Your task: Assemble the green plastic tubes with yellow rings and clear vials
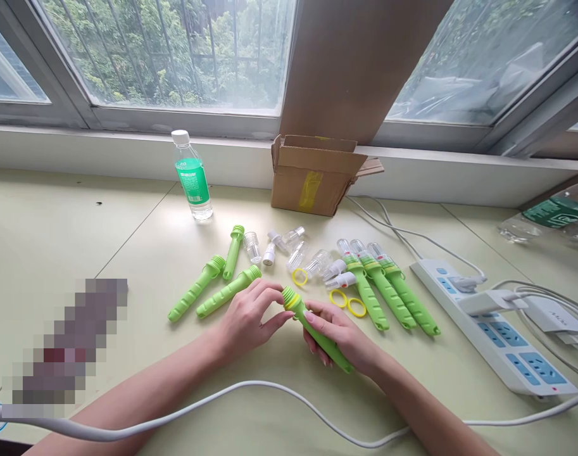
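Observation:
My right hand [339,329] wraps round a green ridged plastic handle [324,341], which lies tilted with its threaded end up and to the left. A yellow ring [293,300] sits round its neck, just below the thread. My left hand [255,313] is curled at that neck, thumb and fingertips closed against it. Left of my hands lie three bare green handles [198,288]. Beyond them are clear ribbed caps [297,256] and white nozzle-like pieces [340,281]. Three loose yellow rings [356,308] lie nearby. Three green handles with clear caps [376,291] stand in a row to the right.
An open cardboard box [312,177] and a water bottle [192,180] stand towards the window. At the right are a white power strip [492,329] with plugs and cables, and a large bottle [554,212]. A white cable [255,384] crosses the front over my left forearm.

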Motion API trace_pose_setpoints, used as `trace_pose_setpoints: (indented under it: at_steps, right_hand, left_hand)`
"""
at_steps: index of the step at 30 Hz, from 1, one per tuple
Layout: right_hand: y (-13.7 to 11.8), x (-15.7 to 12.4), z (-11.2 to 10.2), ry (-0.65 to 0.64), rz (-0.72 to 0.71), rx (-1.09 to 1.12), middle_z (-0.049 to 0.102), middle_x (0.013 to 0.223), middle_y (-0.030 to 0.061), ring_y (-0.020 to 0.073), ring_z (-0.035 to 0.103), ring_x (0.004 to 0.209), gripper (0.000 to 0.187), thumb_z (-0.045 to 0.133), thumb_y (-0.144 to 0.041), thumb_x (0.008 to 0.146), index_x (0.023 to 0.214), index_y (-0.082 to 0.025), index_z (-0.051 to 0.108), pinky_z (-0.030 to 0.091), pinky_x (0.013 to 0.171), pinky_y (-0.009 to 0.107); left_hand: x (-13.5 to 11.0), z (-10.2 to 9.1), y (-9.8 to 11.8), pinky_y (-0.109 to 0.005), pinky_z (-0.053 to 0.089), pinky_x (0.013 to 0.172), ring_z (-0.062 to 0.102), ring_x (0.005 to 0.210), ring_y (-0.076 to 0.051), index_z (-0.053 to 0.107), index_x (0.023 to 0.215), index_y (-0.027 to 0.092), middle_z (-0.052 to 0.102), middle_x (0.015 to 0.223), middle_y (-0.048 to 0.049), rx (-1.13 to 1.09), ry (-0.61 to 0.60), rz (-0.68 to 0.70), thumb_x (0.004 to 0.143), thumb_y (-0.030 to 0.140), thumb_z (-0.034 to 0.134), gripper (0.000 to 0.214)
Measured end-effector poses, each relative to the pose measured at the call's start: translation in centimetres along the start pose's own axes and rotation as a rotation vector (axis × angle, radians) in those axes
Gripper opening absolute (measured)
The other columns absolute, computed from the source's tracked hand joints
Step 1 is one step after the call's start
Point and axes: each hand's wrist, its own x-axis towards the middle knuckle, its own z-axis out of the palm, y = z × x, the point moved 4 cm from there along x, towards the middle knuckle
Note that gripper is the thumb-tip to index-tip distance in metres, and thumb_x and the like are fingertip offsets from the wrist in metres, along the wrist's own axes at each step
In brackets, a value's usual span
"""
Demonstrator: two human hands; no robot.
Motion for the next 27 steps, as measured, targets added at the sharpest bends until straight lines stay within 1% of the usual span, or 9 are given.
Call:
trace_pose_setpoints:
  at_steps: [6,15,27]
  right_hand:
    - [0.04,0.06,0.06,0.011,0.001,-0.009,0.055,0.061,-0.0030,0.0080,0.048,0.039,0.035,0.050,-0.052,0.092,0.094,-0.017,0.053,0.037,0.035,0.018]
    - [-0.10,0.04,0.11,0.028,0.008,-0.034,0.055,0.059,-0.0038,0.0082,0.049,0.039,0.035,0.049,-0.052,0.092,0.096,-0.017,0.053,0.037,0.035,0.018]
    - [-0.16,0.28,0.36,0.076,0.036,-0.064,0.054,0.058,-0.0042,0.0085,0.049,0.038,0.036,0.049,-0.053,0.091,0.095,-0.018,0.053,0.037,0.035,0.018]
  left_hand:
    - [-0.02,0.09,-0.04,-0.030,0.054,0.070,0.063,0.085,-0.018,0.056,0.084,0.018,0.065,0.097,-0.0081,0.040,-0.023,-0.016,0.087,0.026,0.061,0.010]
    - [-0.18,0.44,-0.35,-0.027,0.054,0.068,0.064,0.082,-0.016,0.054,0.085,0.018,0.064,0.101,-0.0086,0.056,-0.079,-0.062,0.089,0.028,0.058,0.012]
    - [-0.08,0.59,-0.53,-0.025,0.051,0.062,0.063,0.078,-0.014,0.055,0.085,0.018,0.063,0.101,-0.0074,0.091,-0.127,-0.085,0.091,0.028,0.054,0.011]
